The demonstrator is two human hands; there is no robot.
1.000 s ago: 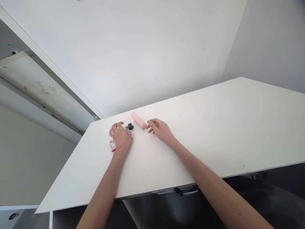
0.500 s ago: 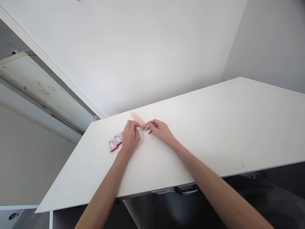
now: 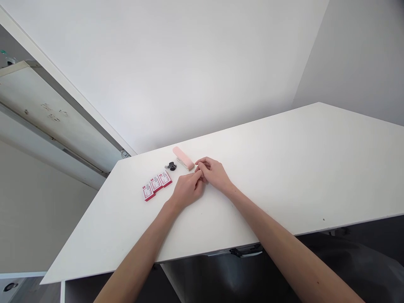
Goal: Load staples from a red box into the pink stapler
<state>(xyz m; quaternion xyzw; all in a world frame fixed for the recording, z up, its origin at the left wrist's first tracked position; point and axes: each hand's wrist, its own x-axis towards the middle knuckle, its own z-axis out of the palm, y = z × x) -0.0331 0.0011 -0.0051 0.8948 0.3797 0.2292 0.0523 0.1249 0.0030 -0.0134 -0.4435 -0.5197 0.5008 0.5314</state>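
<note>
My left hand (image 3: 189, 188) rests on the white tabletop with its fingers curled and the fingertips meeting those of my right hand (image 3: 215, 173). The right fingers are bent into a pinch; whatever lies between the two hands is too small or hidden to make out. Just beyond the fingertips lies a pink stapler (image 3: 184, 158), its near end close to my right hand. Left of it sits a small black cluster that looks like binder clips or keys (image 3: 171, 166). Three small red-and-white boxes (image 3: 156, 183) stand in a slanting row left of my left hand.
The white table (image 3: 277, 176) runs back to a pale wall (image 3: 202, 63). Below its front edge a black handle (image 3: 246, 251) shows on a dark front. At the left is a whitish panel (image 3: 57, 113) with marks on it.
My left hand has moved right, away from the stapler's near end, to meet my right hand. That uncovers the black cluster and the third box. The stapler stays in place.
</note>
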